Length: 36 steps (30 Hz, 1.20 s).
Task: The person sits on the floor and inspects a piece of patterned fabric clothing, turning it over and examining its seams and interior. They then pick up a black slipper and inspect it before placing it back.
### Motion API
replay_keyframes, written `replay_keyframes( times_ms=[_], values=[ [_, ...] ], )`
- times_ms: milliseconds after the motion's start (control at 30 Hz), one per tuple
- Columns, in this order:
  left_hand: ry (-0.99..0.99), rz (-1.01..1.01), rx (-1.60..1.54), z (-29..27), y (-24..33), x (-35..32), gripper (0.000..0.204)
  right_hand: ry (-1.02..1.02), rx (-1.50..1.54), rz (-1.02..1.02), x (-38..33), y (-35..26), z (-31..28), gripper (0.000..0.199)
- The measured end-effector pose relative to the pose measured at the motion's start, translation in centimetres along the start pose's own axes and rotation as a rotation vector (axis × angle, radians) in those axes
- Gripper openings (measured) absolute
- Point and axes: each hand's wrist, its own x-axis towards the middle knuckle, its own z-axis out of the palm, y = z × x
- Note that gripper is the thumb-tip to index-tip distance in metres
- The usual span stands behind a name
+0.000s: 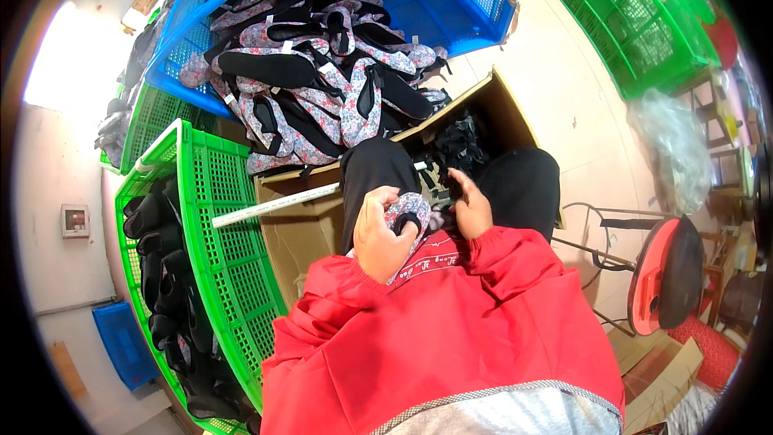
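Note:
My left hand (382, 238) is closed around a floral-patterned slipper (406, 208) with a dark opening, its thumb in or at that opening. The slipper rests over my lap, close against the red apron or smock (475, 306). My right hand (472, 206) is just right of the slipper, fingers stretched and apart, holding nothing I can see. Between my knees, a cardboard box (310, 229) holds black scraps (459, 141). Beyond it, a heap of similar floral slippers with black soles (314, 84) fills part of a blue crate (447, 8).
A white tube (278, 205) lies across the box's edge. At left, a green crate (221, 217) holds black slippers (173, 274). Another green crate (628, 16) stands far right. A red-and-black round stool (664, 274) and a clear plastic bag (672, 137) are at right.

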Motion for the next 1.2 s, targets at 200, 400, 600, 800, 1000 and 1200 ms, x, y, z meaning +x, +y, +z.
replay_keyframes(
  times_ms=[200,400,600,800,1000,1200],
  values=[
    [-0.022,-0.045,-0.039,-0.1,-0.2,-0.3,0.045,-0.276,-0.094,-0.391,-2.2,-3.5,1.0,0.058],
    [-0.027,0.015,0.095,-0.6,-0.1,0.1,0.041,-0.183,0.241,0.113,-1.0,-0.8,0.3,0.032],
    [-0.174,0.079,0.194,-2.0,0.5,1.0,0.036,-0.265,0.193,-0.111,-4.1,-5.8,1.1,0.041],
    [-0.324,0.061,0.464,-4.3,0.3,2.0,0.027,-0.276,-0.245,-0.21,-4.1,-7.5,2.0,0.056],
    [-0.395,0.101,0.57,-4.5,0.4,4.1,0.016,-0.222,-0.382,-0.268,-2.4,-8.2,3.2,0.057],
    [-0.26,0.18,0.565,-4.5,1.8,5.2,0.015,-0.074,-0.461,-0.323,0.9,-9.4,3.9,0.052]
  ],
)
